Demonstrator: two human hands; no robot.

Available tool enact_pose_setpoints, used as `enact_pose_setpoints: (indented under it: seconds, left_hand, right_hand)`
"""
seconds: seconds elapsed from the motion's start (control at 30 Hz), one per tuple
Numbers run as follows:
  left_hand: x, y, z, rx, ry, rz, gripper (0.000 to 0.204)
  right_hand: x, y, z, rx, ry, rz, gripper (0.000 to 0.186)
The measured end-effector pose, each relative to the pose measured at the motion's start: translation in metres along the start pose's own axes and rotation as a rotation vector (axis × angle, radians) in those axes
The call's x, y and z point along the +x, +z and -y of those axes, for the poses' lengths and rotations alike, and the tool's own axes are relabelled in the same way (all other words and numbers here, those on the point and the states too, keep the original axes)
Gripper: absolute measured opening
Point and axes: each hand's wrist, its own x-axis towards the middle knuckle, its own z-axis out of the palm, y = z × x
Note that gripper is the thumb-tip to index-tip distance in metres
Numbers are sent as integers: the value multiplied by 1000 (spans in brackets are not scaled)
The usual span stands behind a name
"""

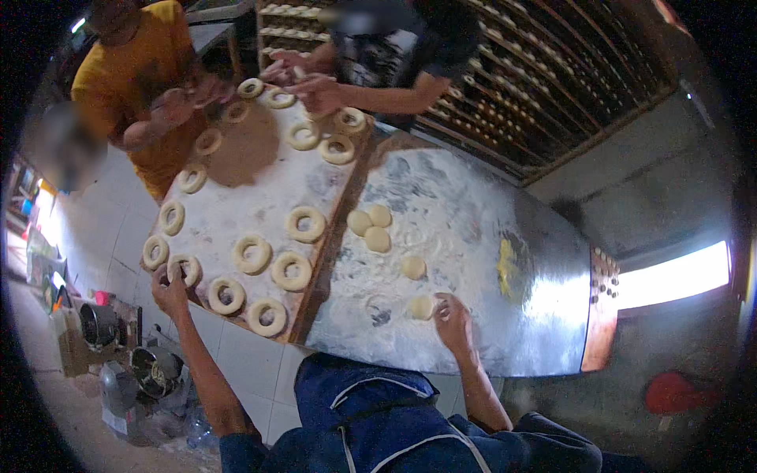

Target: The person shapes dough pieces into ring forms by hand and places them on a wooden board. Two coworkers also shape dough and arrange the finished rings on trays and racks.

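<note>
My left hand (169, 284) pinches a dough ring (185, 264) at the near left corner of a floured wooden board (260, 197) that holds several other pale rings. My right hand (453, 319) is on the floured metal table (473, 331), fingers curled at a flat dough round (420, 308); whether it grips the round is unclear. Above that, a single round (413, 267) and a group of dough rounds (377, 238) lie on the metal surface, with a yellowish smear (506, 272) to their right.
Two co-workers (130, 71) (418, 71) work at the far side of the board. Racks (536, 87) of dough pieces stand behind. A wooden board (597, 339) with small pieces adjoins the table's right end. Pots (154, 370) and plastic containers (114, 394) sit low at left.
</note>
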Motion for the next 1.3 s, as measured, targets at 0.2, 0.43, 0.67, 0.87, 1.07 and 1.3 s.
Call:
enact_pose_setpoints:
  seconds: [0.2, 0.43, 0.67, 0.87, 1.07, 1.3]
  left_hand:
    - [-133, 32, -90, -356, 270, -19, 43]
    - [-391, 99, -194, -567, -87, 1097, 32]
    - [-459, 92, -237, -894, -227, 1116, 32]
    - [-489, 103, -241, -1017, -312, 1146, 30]
    - [-509, 104, -247, -1236, -271, 1326, 42]
    - [-522, 146, -250, -987, -48, 1152, 26]
  right_hand:
    - [-6, 11, -32, -216, -149, -19, 28]
    - [5, -4, -24, 609, 60, 232, 34]
    - [-5, -59, -45, 692, 29, 233, 46]
    - [-13, -110, -55, 611, -78, 454, 70]
    - [2, -92, -99, 1457, 387, 605, 34]
    - [-9, -73, -123, 1274, 482, 339, 53]
